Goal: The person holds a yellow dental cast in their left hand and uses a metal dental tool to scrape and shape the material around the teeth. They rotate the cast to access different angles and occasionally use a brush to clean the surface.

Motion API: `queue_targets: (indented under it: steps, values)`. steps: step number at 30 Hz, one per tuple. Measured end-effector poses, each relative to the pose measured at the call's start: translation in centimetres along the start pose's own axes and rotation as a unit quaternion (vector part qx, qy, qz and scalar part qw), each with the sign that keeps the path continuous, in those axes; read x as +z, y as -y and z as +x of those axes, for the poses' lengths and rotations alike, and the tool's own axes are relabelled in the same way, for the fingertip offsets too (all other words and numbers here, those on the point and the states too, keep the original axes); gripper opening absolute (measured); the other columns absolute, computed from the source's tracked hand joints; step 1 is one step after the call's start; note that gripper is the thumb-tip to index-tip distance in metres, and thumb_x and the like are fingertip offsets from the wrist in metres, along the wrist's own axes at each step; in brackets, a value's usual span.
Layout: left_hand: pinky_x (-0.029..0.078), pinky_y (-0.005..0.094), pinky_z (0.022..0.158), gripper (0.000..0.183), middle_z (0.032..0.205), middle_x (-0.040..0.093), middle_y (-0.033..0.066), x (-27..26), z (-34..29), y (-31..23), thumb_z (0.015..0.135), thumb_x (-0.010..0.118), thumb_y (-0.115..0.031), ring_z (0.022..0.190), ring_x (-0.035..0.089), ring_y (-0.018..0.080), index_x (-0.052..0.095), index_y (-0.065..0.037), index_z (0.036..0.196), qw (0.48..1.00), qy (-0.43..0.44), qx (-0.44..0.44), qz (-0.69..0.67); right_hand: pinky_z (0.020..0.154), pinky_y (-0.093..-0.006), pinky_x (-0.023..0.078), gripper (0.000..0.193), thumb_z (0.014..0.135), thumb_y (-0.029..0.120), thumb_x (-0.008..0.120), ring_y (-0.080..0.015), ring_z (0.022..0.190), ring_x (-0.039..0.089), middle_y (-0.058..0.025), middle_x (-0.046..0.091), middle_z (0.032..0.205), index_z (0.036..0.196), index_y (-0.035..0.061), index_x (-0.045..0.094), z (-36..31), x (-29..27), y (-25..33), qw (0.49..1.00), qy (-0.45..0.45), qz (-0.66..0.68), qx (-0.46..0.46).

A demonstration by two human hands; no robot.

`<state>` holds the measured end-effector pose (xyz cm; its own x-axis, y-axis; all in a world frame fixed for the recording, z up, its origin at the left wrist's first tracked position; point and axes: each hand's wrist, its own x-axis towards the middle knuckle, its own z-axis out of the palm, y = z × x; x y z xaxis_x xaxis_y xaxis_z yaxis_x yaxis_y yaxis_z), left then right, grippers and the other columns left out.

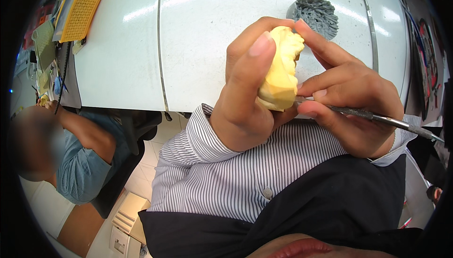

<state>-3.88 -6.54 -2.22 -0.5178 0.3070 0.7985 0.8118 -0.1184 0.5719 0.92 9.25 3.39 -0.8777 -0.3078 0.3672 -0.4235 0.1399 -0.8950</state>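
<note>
My left hand [247,83] is closed round a pale yellow dental plaster model [280,76], held up above the front edge of the white table. The model's row of teeth faces right. In my right hand [356,93] is a slim metal carving tool [368,114] with a knurled grip, pinched between thumb and fingers. Its handle slants out to the lower right, and its front end meets the model's lower right side; whether the tip touches is hidden by fingers. My right index finger rests on the model's upper edge.
On the white table [198,36] a grey bristly round object [315,15] stands beyond my hands. A metal knife-like tool [370,27] lies at the right. Yellow baskets [81,10] sit far left. A seated person in a blue shirt [85,163] is at the left.
</note>
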Motion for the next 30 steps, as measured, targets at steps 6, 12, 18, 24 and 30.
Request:
queue_targets:
  steps: [6,12,18,24,30]
  values:
    - [0.049,0.031,0.073,0.08,0.117,0.041,0.0306,0.01,-0.11,0.46,0.064,0.072,0.004,0.096,0.053,0.0297,0.025,-0.003,0.129,1.0,0.004,0.013,-0.008,0.097,-0.0553,0.032,0.02,0.075,-0.005,0.065,-0.049,0.114,0.042,-0.0184,0.063,0.085,0.087,-0.0008,0.05,-0.06,0.09,0.09,1.0,-0.002,-0.003,0.005]
    - [0.049,0.0317,0.074,0.08,0.118,0.04,0.0304,0.12,0.0,0.3,0.063,0.072,0.004,0.096,0.053,0.03,0.026,-0.003,0.129,1.0,-0.002,0.01,-0.003,0.098,-0.0555,0.031,0.02,0.075,-0.005,0.065,-0.0489,0.114,0.042,-0.0182,0.063,0.085,0.088,-0.0004,0.051,-0.07,-0.05,0.11,1.0,0.003,0.003,0.002]
    - [0.049,0.0316,0.074,0.083,0.119,0.04,0.0297,-0.08,0.1,-0.2,0.06,0.073,0.006,0.097,0.053,0.0305,0.027,-0.003,0.129,1.0,0.011,-0.008,-0.011,0.098,-0.0556,0.031,0.019,0.076,-0.006,0.063,-0.0476,0.114,0.042,-0.0185,0.062,0.086,0.088,-0.0001,0.051,-0.33,-0.07,-0.19,1.0,-0.018,0.024,0.002]
    - [0.049,0.032,0.074,0.084,0.12,0.039,0.0291,0.11,0.06,-0.22,0.06,0.072,0.007,0.097,0.052,0.0306,0.027,-0.004,0.129,1.0,0.008,-0.012,-0.007,0.098,-0.0558,0.032,0.018,0.076,-0.007,0.063,-0.047,0.114,0.044,-0.018,0.062,0.085,0.088,-0.0005,0.051,-0.21,-0.07,0.2,1.0,-0.01,-0.001,0.015]
    - [0.049,0.0319,0.073,0.079,0.12,0.039,0.0292,0.07,0.2,-0.13,0.065,0.072,0.002,0.097,0.053,0.031,0.027,-0.004,0.129,1.0,0.024,-0.009,-0.006,0.097,-0.0556,0.033,0.017,0.075,-0.007,0.064,-0.0475,0.113,0.044,-0.0183,0.062,0.084,0.087,-0.002,0.052,-0.18,-0.21,0.48,1.0,-0.001,-0.022,0.015]
